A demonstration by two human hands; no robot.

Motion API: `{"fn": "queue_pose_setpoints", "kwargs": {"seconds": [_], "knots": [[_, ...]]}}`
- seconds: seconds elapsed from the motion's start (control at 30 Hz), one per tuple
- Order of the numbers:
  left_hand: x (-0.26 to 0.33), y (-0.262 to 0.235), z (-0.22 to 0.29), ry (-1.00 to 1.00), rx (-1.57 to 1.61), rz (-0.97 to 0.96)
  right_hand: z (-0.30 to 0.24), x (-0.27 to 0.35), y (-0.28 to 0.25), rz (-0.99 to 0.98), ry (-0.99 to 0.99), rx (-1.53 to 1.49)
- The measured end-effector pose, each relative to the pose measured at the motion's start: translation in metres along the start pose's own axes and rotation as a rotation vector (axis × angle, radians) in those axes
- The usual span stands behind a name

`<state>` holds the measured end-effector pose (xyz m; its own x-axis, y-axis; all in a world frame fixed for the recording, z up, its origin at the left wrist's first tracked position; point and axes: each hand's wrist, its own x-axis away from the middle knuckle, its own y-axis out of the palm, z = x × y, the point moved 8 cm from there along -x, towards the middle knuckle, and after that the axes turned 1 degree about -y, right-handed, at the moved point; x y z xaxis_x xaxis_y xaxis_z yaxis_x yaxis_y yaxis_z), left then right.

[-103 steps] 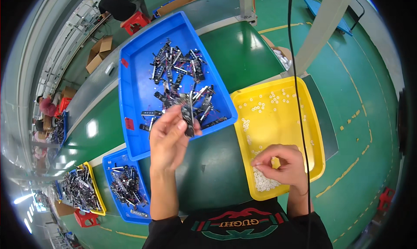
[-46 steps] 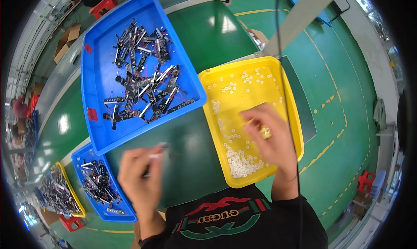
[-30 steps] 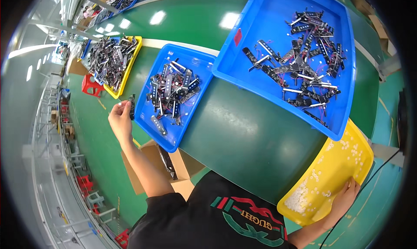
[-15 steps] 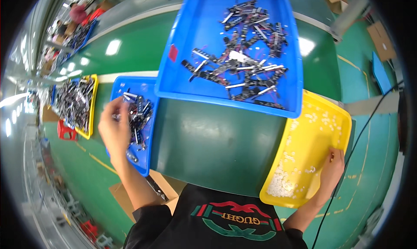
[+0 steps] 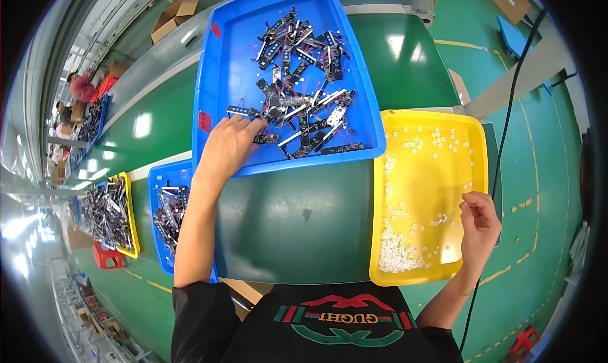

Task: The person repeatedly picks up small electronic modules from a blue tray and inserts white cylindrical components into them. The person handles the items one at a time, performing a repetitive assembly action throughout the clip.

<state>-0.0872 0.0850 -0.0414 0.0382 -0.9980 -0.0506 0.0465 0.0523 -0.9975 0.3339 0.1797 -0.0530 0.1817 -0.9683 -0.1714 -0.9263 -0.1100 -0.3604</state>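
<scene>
Spanning the whole lower view, the dark green counter (image 5: 297, 223) carries everything. Largest on it is the big blue tray (image 5: 228, 78), heaped with dark strip-shaped metal parts (image 5: 297, 103). Beside it on the right sits the yellow tray (image 5: 468, 141), scattered with small white rings (image 5: 399, 252) that pile thickest at its near corner. A smaller blue tray (image 5: 157, 179) of similar parts lies to the left, with another yellow one beyond it.

The step in hand looks like fetching: the left hand (image 5: 229, 149) lies over the near-left edge of the metal pile, fingers curled onto a piece, though whether the grip has actually closed on one I cannot tell. The right hand (image 5: 479, 227) hovers over the yellow tray's right rim, thumb and fingertips pinched, probably on a ring too small to make out.

Next, one strip needs lifting free; the parts are tangled together, so neighbours may drag along.
</scene>
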Motion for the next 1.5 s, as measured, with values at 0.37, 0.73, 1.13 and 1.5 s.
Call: {"fn": "queue_pose_setpoints", "kwargs": {"seconds": [0.37,0.73,1.13,1.5], "knots": [[0.041,-0.031,-0.032,-0.431,1.264,0.291,-0.008,0.002,0.040,-0.182,0.057,-0.090],[0.027,-0.017,0.100,-0.122,2.415,0.214,-0.088,0.004,0.092,-0.440,-0.269,-0.241],[0.024,-0.008,0.140,-0.192,2.219,0.309,-0.099,0.014,0.109,-0.456,-0.110,-0.654],[0.027,-0.008,0.167,-0.221,2.552,0.034,-0.108,0.014,0.100,-0.313,-0.152,-0.829]]}}
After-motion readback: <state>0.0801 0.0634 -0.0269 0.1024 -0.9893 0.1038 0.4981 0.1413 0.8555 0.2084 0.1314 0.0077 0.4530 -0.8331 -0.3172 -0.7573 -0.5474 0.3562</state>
